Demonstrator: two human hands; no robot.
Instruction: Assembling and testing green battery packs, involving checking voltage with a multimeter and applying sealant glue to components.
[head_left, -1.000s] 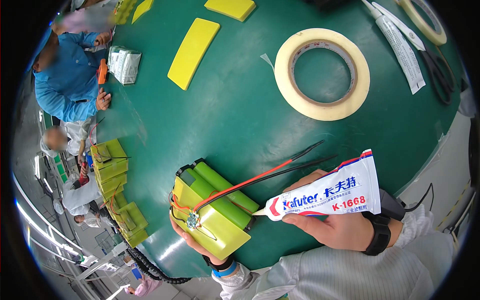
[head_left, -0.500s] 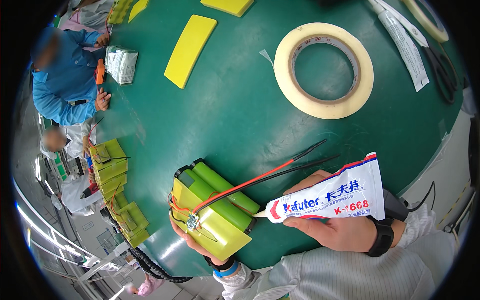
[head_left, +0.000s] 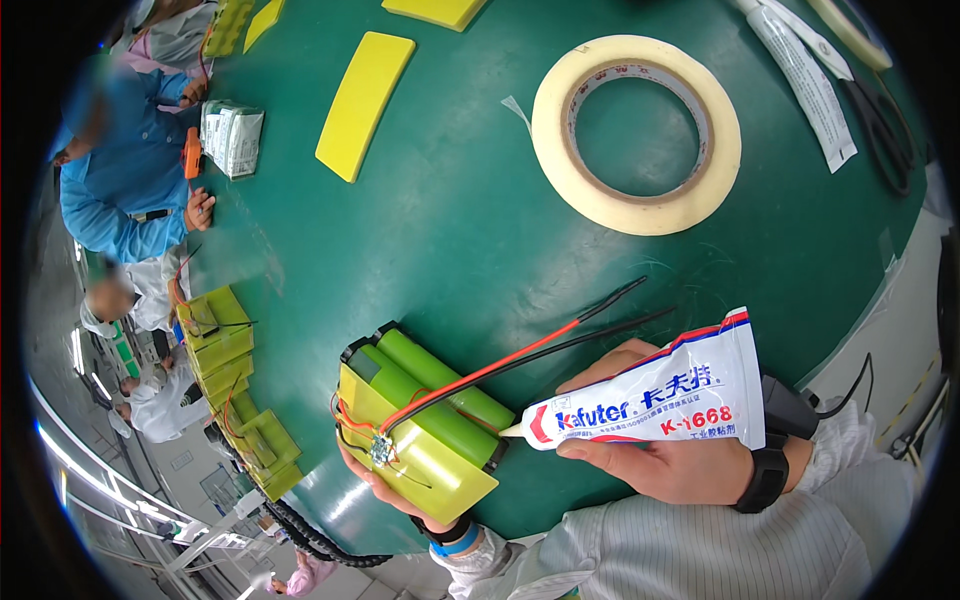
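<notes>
My left hand [head_left: 385,490] grips a battery pack from below and behind, its fingers mostly hidden. The pack has green cylindrical cells [head_left: 440,375], a yellow board [head_left: 415,455] on its near side and a small circuit board [head_left: 381,450] with thin wires. One red lead [head_left: 520,356] and one black lead [head_left: 570,343] stretch from it to the upper right. My right hand [head_left: 650,465] is closed around a white glue tube [head_left: 650,395] with blue and red print. The tube's pointed nozzle [head_left: 512,431] is at the right end of the cells, by the gap between them.
A large tape roll [head_left: 555,150] lies beyond my hands on the green table [head_left: 450,230]. Yellow sheets [head_left: 365,105] lie farther left. Another tube [head_left: 805,85] and black-handled scissors [head_left: 880,130] are at far right. More battery packs [head_left: 220,330] line the left edge, near co-workers [head_left: 125,170].
The view has shifted slightly, so the table things sit a little farther left. The pack stays in my left hand, and the nozzle stays at its right end.
</notes>
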